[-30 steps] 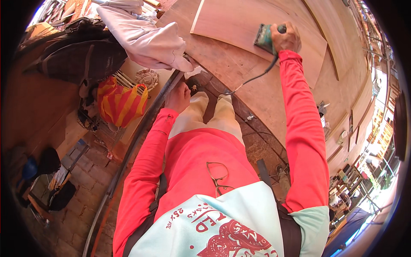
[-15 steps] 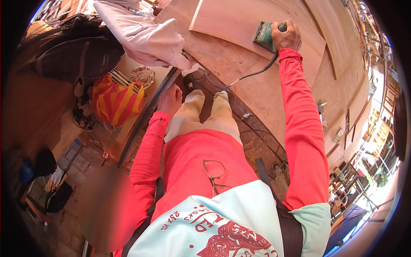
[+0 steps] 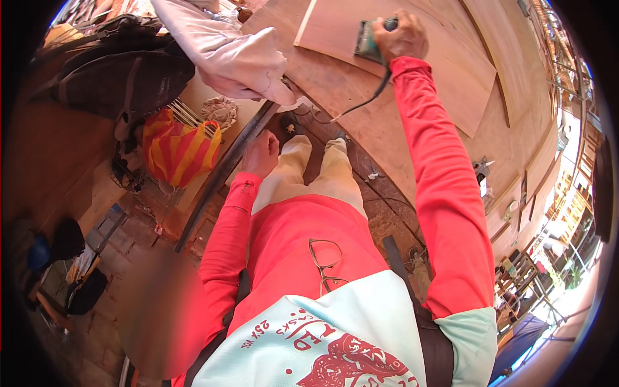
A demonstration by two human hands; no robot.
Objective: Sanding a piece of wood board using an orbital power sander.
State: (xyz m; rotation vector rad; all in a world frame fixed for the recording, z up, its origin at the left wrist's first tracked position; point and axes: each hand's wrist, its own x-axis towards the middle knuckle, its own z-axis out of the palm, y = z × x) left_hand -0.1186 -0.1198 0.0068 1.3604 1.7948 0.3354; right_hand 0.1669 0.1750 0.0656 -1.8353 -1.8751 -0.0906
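My right hand (image 3: 403,37) grips a green electric sander (image 3: 369,42), its flat base against a thin wooden panel (image 3: 445,80) on the workbench. From the sander a dark cord (image 3: 361,105) runs down over the bench's near edge. Low beside my left thigh is my left hand (image 3: 260,155), its fingers curled in with nothing seen in them. A dark bar (image 3: 222,161) runs just left of that hand.
A pale cloth (image 3: 235,61) drapes over the bench's left corner. Left of me are a dark bag (image 3: 132,80) and a red-and-yellow striped bag (image 3: 180,148). More curved panels (image 3: 500,51) lie at the bench's far right. Eyeglasses (image 3: 325,258) hang on my shirt.
My right hand has moved the sander leftward and farther away over the panel. The cord has shifted with it. My left hand stays low by my thigh, fingers now more visible.
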